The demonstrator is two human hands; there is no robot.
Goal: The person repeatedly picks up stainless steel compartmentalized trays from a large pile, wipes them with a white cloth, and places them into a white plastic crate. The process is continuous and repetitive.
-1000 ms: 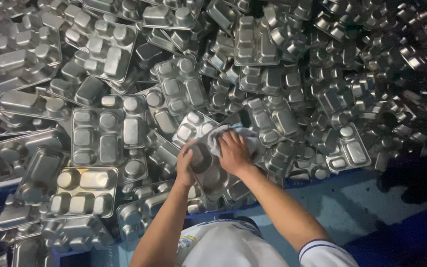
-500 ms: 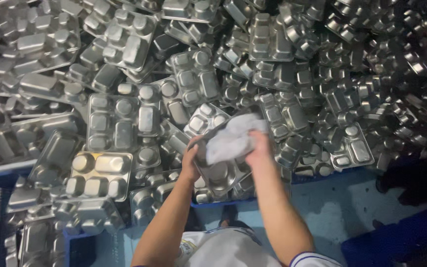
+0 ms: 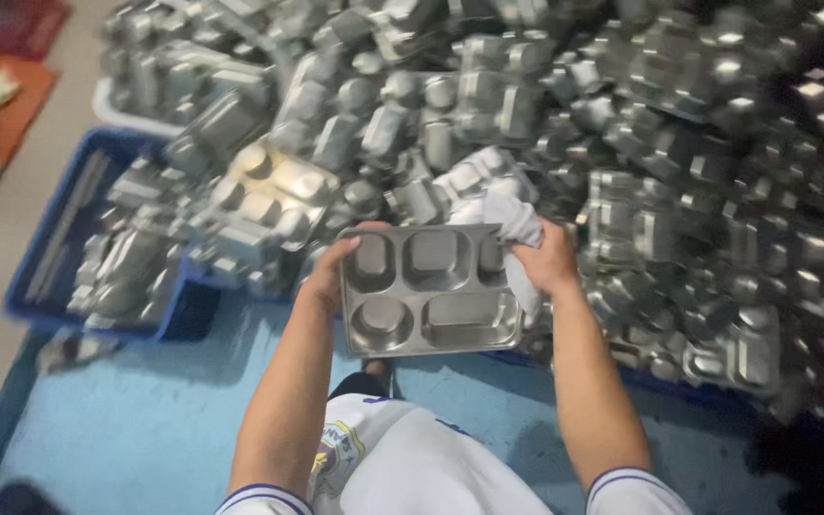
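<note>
Left hand grips the 5-compartment steel tray; right hand grips a white cloth.

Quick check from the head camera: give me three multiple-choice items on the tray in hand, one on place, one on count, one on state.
1. Where is the white cloth?
A. in the right hand at the tray's right edge
B. on the blue floor
C. in the blue crate

2. How many compartments does the held steel tray show?
A. three
B. five
C. eight

3. How is the tray held?
A. lying on the heap
B. by one hand
C. between both hands, hollow side up

Answers:
1 A: the right hand presses the cloth on that edge.
2 B: three hollows above, two below.
3 C: the left hand grips the left edge, the right hand the other.
</note>
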